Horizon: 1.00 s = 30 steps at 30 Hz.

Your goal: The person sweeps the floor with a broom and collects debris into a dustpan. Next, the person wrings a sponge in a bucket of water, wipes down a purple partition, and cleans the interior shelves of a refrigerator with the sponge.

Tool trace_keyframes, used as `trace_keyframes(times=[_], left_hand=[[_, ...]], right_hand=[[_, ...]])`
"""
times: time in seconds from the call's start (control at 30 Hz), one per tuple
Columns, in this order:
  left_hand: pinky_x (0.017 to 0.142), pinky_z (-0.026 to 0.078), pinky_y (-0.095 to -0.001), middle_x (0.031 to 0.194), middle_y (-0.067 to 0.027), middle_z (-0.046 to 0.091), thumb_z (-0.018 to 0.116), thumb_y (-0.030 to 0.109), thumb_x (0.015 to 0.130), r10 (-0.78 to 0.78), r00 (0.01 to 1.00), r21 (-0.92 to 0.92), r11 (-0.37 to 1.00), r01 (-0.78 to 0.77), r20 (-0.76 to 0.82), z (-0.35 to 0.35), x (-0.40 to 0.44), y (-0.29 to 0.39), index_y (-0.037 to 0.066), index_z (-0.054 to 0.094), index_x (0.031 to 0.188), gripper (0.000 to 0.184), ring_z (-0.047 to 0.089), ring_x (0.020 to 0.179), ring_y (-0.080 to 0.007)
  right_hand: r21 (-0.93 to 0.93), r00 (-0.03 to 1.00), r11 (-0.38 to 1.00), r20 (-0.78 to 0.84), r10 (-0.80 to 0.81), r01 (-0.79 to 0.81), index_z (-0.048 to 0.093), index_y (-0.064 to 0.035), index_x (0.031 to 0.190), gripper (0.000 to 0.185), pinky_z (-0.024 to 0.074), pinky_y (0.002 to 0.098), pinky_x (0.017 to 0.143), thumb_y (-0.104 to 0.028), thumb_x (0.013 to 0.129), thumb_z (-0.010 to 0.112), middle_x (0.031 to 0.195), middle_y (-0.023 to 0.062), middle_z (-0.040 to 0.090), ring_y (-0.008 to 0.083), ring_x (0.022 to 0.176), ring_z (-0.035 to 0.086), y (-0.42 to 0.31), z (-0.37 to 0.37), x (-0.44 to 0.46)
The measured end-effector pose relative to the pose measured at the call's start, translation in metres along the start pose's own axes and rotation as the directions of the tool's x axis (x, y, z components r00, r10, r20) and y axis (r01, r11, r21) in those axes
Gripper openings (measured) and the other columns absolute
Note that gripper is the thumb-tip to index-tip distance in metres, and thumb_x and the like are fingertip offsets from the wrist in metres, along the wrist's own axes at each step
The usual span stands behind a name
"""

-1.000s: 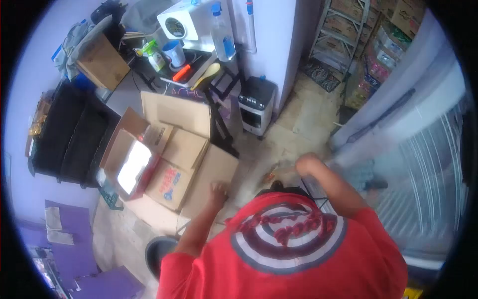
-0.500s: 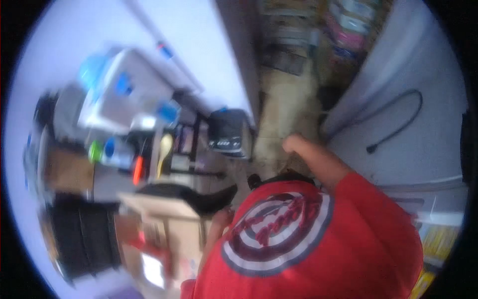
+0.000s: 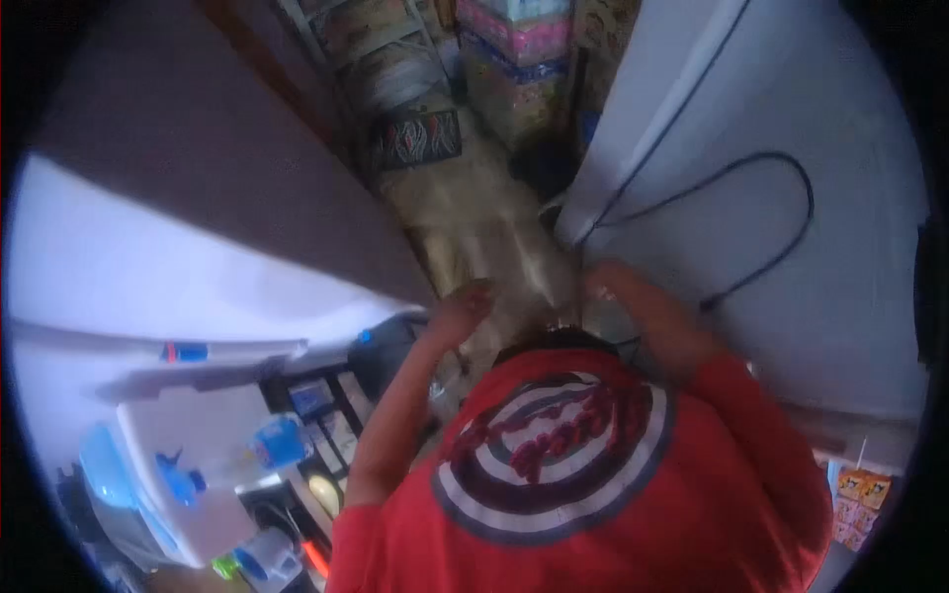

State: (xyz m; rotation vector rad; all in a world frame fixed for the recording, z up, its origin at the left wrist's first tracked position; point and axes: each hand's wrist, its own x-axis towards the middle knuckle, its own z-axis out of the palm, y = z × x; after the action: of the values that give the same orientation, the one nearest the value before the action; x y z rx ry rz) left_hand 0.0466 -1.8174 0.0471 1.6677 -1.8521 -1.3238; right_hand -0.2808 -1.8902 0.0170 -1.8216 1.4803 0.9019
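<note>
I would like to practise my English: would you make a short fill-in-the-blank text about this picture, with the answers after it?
1. The person's shirt is mainly ____ in colour.
2. The patterned mat lies on the ____.
3. Of the left hand and the right hand, the ____ one is nearer the dark cable.
Missing words: red; floor; right.

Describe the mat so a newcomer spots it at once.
Follow the tan floor beyond the left hand. The mat lies toward its far end, left of the pink packages. Dark with pale curving lines, it contrasts with the lighter floor.
</note>
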Motion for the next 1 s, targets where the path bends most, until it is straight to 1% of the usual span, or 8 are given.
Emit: trace_keyframes(times=[0.2,0.4,0.5,0.57,0.63,0.73,0.9,1.0], left_hand=[[0.089,0.047,-0.0349,0.12,-0.0137,0.058,0.057,0.021,0.091,0.293,0.95,0.083,0.95,-0.303,0.109,0.005,0.139,0.032,0.005,0.045,0.131,0.045,0.058,0.105,-0.022],[0.089,0.047,-0.0347,0.122,-0.0132,0.056,0.056,0.02,0.091,0.18,0.927,-0.049,0.984,-0.174,0.329,-0.021,0.245,0.07,0.005,0.043,0.132,0.046,0.056,0.107,-0.0223],[0.089,0.046,-0.0343,0.123,-0.0129,0.056,0.056,0.02,0.091,0.239,0.885,-0.06,0.97,-0.235,0.399,-0.023,0.314,0.059,0.005,0.043,0.132,0.046,0.056,0.108,-0.0223],[0.088,0.047,-0.0355,0.116,-0.0138,0.058,0.056,0.022,0.089,0.365,0.854,-0.045,0.926,-0.376,0.371,-0.026,0.365,0.051,0.004,0.052,0.122,0.038,0.057,0.105,-0.0268],[0.088,0.048,-0.0362,0.113,-0.0143,0.06,0.056,0.023,0.088,0.436,0.809,-0.05,0.889,-0.455,0.393,-0.027,0.418,0.042,0.004,0.057,0.117,0.035,0.057,0.104,-0.029],[0.089,0.046,-0.0368,0.118,-0.0148,0.057,0.057,0.024,0.088,0.445,0.709,0.042,0.831,-0.555,0.547,-0.036,0.507,0.034,0.004,0.048,0.125,0.043,0.056,0.106,-0.0279],[0.09,0.044,-0.0403,0.123,-0.018,0.054,0.059,0.026,0.085,0.477,0.751,0.178,0.778,-0.602,0.456,-0.023,0.66,0.039,0.006,0.035,0.136,0.059,0.055,0.108,-0.0303],[0.089,0.044,-0.0453,0.123,-0.024,0.052,0.062,0.028,0.081,0.368,0.857,0.124,0.892,-0.435,0.36,-0.02,0.692,0.16,0.005,0.027,0.139,0.071,0.054,0.108,-0.039]], right_hand=[[-0.012,1.0,1.0,0.015,0.004,-0.004,0.069,-0.0046,0.091,0.02,0.0486,0.0371,0.066,-0.02,0.08,0.061,0.088,0.0107,0.066,0.0236,0.075,0.06,0.063,-0.036,0.105],[0.107,0.981,0.986,-0.157,-0.111,0.129,0.068,-0.0063,0.089,0.019,0.0484,0.0352,0.064,-0.022,0.084,0.059,0.083,0.0079,0.066,0.0214,0.07,0.06,0.157,-0.023,0.157],[0.298,0.746,0.715,-0.48,-0.46,0.633,0.068,-0.0071,0.088,0.019,0.0483,0.0343,0.063,-0.023,0.086,0.058,0.08,0.0065,0.066,0.0203,0.068,0.06,0.226,-0.002,0.165],[0.602,0.709,0.412,-0.414,-0.571,0.684,0.067,-0.0071,0.088,0.019,0.0482,0.0341,0.063,-0.024,0.085,0.058,0.079,0.0065,0.065,0.0202,0.069,0.06,0.232,-0.021,0.15],[0.544,0.964,0.796,-0.132,-0.23,0.264,0.067,-0.0022,0.085,0.02,0.0478,0.0393,0.065,-0.018,0.081,0.055,0.079,0.0117,0.065,0.0242,0.07,0.061,0.207,-0.027,0.134],[0.319,0.945,0.911,0.278,0.175,-0.262,0.068,-0.003,0.091,0.023,0.0494,0.0428,0.069,-0.016,0.078,0.054,0.084,0.0162,0.067,0.0299,0.078,0.065,0.122,-0.11,0.074],[0.518,0.925,0.767,0.173,0.339,-0.378,0.065,-0.01,0.104,0.028,0.0502,0.0443,0.076,-0.016,0.081,0.05,0.097,0.019,0.065,0.0343,0.087,0.064,0.072,-0.017,0.08],[0.742,0.927,0.644,-0.083,0.366,-0.187,0.062,-0.0123,0.109,0.028,0.05,0.0421,0.079,-0.012,0.085,0.048,0.104,0.0152,0.064,0.0347,0.092,0.061,0.054,0.06,0.084]])
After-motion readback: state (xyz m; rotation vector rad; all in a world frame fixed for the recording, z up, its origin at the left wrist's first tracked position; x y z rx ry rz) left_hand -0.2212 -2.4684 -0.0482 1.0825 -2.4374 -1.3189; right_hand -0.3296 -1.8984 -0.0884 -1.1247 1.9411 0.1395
